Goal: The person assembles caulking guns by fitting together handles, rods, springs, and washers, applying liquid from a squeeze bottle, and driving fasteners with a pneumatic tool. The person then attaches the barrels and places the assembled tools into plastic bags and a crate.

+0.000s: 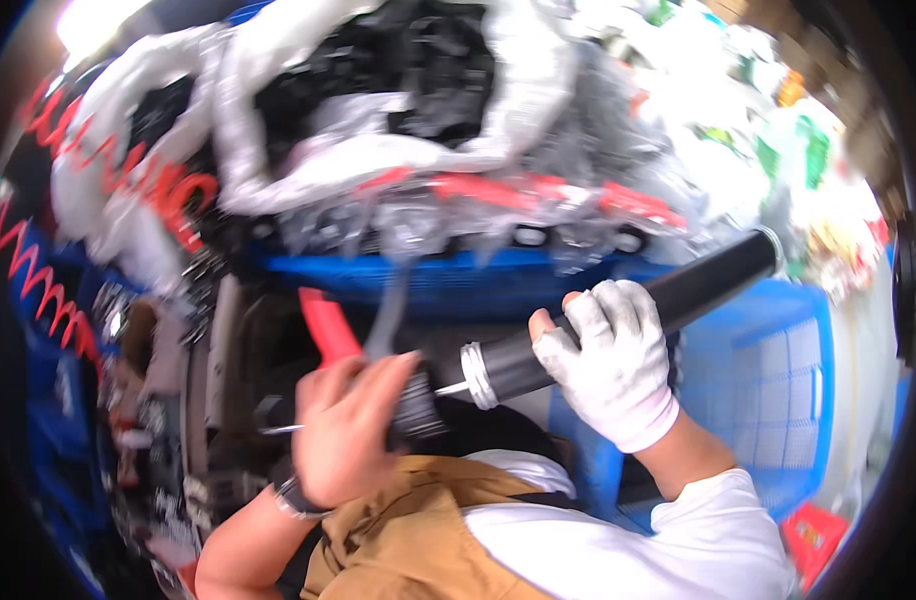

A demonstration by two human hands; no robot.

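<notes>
Tube (pixel 718 276) gripped in right hand (pixel 614 366), left hand (pixel 352 428) on black ribbed piece (pixel 416 408), hold unclear

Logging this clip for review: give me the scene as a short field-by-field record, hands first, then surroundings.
Left hand: bare, motion-blurred, at the red handle and black ribbed part; grip unclear
Right hand: in a white glove, gripping the black tube
Between hands: thin metal rod at the tube's end
Right side: blue basket
Left side: red coiled cord
</notes>
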